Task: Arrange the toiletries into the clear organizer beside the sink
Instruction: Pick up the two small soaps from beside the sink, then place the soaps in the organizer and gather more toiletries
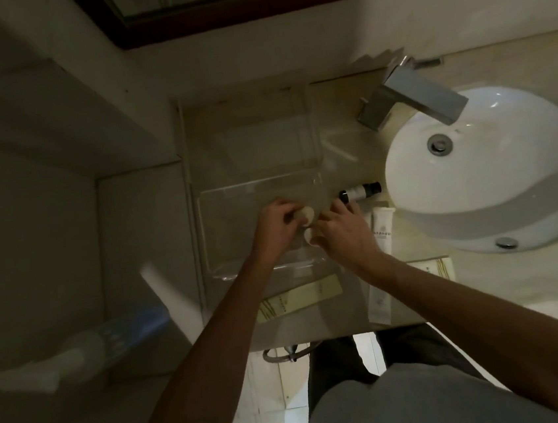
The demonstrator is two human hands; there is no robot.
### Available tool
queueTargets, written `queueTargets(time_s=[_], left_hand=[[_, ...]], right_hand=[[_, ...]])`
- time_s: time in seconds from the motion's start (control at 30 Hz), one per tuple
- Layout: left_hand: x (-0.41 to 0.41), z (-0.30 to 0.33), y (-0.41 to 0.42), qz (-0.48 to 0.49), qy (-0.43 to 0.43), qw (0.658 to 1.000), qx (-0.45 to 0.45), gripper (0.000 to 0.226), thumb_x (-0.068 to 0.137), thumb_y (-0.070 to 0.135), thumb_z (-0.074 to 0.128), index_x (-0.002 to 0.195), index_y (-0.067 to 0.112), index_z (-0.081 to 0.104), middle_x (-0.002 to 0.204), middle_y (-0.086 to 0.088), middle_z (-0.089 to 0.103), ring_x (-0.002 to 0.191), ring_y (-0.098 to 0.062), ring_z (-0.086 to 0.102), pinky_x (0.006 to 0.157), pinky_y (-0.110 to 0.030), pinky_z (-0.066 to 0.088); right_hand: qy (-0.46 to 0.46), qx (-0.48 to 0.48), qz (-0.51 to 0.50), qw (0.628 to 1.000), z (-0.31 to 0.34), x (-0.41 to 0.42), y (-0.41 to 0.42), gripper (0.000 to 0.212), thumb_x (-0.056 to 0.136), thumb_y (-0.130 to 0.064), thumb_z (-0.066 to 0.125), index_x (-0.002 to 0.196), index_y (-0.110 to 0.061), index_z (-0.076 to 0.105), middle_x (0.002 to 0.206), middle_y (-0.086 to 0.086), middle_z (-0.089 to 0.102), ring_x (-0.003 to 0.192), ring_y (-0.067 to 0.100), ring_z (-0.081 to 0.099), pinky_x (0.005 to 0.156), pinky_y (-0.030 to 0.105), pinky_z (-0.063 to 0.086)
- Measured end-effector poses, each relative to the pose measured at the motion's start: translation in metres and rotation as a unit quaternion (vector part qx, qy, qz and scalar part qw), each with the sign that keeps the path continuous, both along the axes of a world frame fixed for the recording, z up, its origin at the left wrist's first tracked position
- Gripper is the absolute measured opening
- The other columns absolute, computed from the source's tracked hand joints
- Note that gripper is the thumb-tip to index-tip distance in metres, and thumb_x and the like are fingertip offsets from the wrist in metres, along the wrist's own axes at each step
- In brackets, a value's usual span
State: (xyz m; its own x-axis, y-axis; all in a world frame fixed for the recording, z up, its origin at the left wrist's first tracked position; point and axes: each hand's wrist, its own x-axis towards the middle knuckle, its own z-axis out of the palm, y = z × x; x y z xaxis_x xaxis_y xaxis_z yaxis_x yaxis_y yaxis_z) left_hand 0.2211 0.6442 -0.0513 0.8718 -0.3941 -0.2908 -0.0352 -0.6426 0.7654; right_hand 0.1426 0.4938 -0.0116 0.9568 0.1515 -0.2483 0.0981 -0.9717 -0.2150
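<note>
While you're holding both hands over the clear organizer (262,192), your left hand (274,225) is gripping a small pale bottle (306,213) and your right hand (338,227) is pinching another pale cap (308,235). They're nearly touching, so they could knock together or tip when you're releasing them. Dark bottle (360,191) and white tube (383,226) are waiting beside the sink (486,168).

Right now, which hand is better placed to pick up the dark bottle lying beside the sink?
The right hand: the dark bottle lies just beyond its fingers, while the left hand is farther off, over the clear organizer.
</note>
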Motion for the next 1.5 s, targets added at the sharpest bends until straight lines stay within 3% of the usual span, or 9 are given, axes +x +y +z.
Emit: queueTargets(time_s=[0.13,0.23,0.43,0.57,0.7,0.93,1.17,1.37,1.5], left_hand=[[-0.005,-0.005,-0.008,-0.009,-0.011,1.0,0.0,0.03,0.076,0.02,0.079,0.104,0.011,0.074,0.104,-0.002,0.07,0.087,-0.013,0.066,0.081,-0.025,0.053],[-0.006,-0.003,-0.011,-0.019,-0.007,0.999,0.026,0.036,0.077,0.021,0.077,0.112,0.012,0.071,0.111,-0.004,0.066,0.096,-0.018,0.065,0.086,-0.032,0.053],[-0.043,0.042,0.003,0.107,-0.116,0.987,0.031,0.036,0.084,0.036,0.068,0.116,0.021,0.062,0.116,0.003,0.056,0.1,-0.016,0.058,0.084,-0.031,0.05],[-0.111,0.057,-0.009,0.023,-0.157,0.985,0.063,0.032,0.086,0.039,0.066,0.112,0.023,0.058,0.109,0.004,0.056,0.094,-0.016,0.057,0.075,-0.029,0.049],[-0.162,0.049,-0.053,-0.04,-0.093,0.991,0.092,0.036,0.086,0.041,0.063,0.117,0.026,0.054,0.117,0.008,0.052,0.1,-0.012,0.056,0.079,-0.031,0.05],[-0.203,0.033,-0.083,0.003,-0.051,0.982,0.18,0.047,0.085,0.043,0.065,0.125,0.021,0.05,0.123,0.002,0.051,0.108,-0.016,0.054,0.085,-0.03,0.047],[-0.204,0.023,-0.127,-0.023,-0.084,0.973,0.214,0.065,0.08,0.046,0.067,0.133,0.017,0.046,0.132,-0.008,0.047,0.116,-0.026,0.047,0.093,-0.042,0.047],[-0.204,0.015,-0.147,-0.145,-0.148,0.943,0.259,0.066,0.079,0.049,0.067,0.132,0.015,0.047,0.135,-0.008,0.047,0.122,-0.028,0.047,0.099,-0.041,0.04],[-0.206,0.018,-0.145,-0.033,-0.106,0.965,0.238,0.059,0.084,0.047,0.062,0.131,0.016,0.047,0.138,-0.008,0.044,0.124,-0.027,0.042,0.102,-0.043,0.04]], right_hand=[[-0.019,0.032,-0.02,0.999,0.002,-0.009,-0.002,0.041,0.078,-0.036,0.072,0.115,-0.023,0.061,0.111,0.001,0.069,0.103,0.024,0.051,0.087,0.042,0.041],[-0.038,0.055,-0.032,0.997,0.006,-0.018,-0.011,0.034,0.083,-0.038,0.066,0.112,-0.022,0.063,0.116,0.001,0.066,0.106,0.022,0.05,0.089,0.039,0.041],[-0.116,0.153,-0.142,0.971,0.036,-0.058,-0.074,0.026,0.086,-0.031,0.064,0.108,-0.018,0.065,0.113,0.003,0.057,0.1,0.016,0.052,0.082,0.028,0.043],[-0.051,0.12,-0.135,0.982,0.041,-0.106,-0.128,0.04,0.084,-0.038,0.063,0.118,-0.017,0.063,0.116,0.004,0.057,0.102,0.021,0.053,0.083,0.037,0.047],[0.016,0.088,-0.159,0.983,0.032,-0.147,-0.172,0.047,0.081,-0.04,0.065,0.122,-0.018,0.06,0.122,0.005,0.057,0.107,0.024,0.053,0.089,0.04,0.046],[0.103,0.067,-0.074,0.99,0.016,-0.174,-0.193,0.062,0.076,-0.046,0.07,0.129,-0.021,0.053,0.124,0.004,0.054,0.106,0.02,0.052,0.087,0.037,0.048],[0.096,0.024,-0.025,0.995,-0.002,-0.17,-0.189,0.065,0.076,-0.049,0.067,0.13,-0.019,0.046,0.13,0.008,0.046,0.115,0.024,0.046,0.096,0.04,0.043],[0.096,0.047,-0.043,0.993,-0.002,-0.167,-0.188,0.06,0.07,-0.042,0.074,0.12,-0.018,0.052,0.122,0.006,0.048,0.108,0.024,0.047,0.089,0.039,0.045],[0.087,0.065,-0.07,0.992,-0.004,-0.172,-0.187,0.06,0.066,-0.039,0.078,0.116,-0.02,0.051,0.117,0.004,0.051,0.105,0.021,0.049,0.088,0.04,0.047]])
